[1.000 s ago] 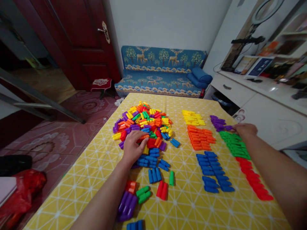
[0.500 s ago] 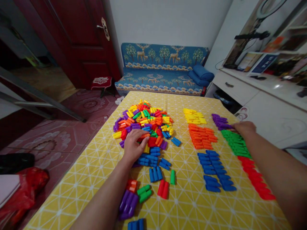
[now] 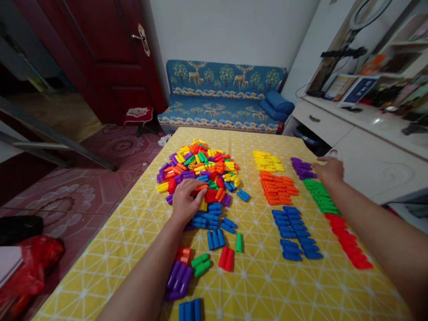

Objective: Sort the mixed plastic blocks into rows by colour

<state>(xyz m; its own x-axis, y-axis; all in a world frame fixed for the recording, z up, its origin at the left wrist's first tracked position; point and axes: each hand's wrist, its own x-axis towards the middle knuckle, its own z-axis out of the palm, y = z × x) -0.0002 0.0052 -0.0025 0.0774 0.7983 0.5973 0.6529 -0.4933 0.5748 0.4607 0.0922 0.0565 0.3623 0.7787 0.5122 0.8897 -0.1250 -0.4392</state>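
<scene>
My left hand (image 3: pixel 187 198) rests at the near edge of a mixed pile of coloured plastic pieces (image 3: pixel 200 165), its thumb and fingers closed on an orange piece (image 3: pixel 200 188). My right hand (image 3: pixel 329 170) is beside the purple group (image 3: pixel 301 168) at the table's right; what its fingertips hold, if anything, is hidden. Below the purple lie green pieces (image 3: pixel 320 196) and red pieces (image 3: pixel 347 240). Further left are yellow (image 3: pixel 267 161), orange (image 3: pixel 277 187) and blue (image 3: pixel 294 232) groups. Several loose blue pieces (image 3: pixel 216 239) lie near my left hand.
A yellow patterned cloth (image 3: pixel 247 285) covers the table. Near its front edge are purple pieces (image 3: pixel 179 281), green pieces (image 3: pixel 201 265) and red pieces (image 3: pixel 226 258). Beyond stands a blue sofa (image 3: pixel 217 107); a white cabinet (image 3: pixel 368 165) is at the right.
My right hand has lifted slightly away from the purple group. My left hand stays in place at the pile. The whole view has shifted a little.
</scene>
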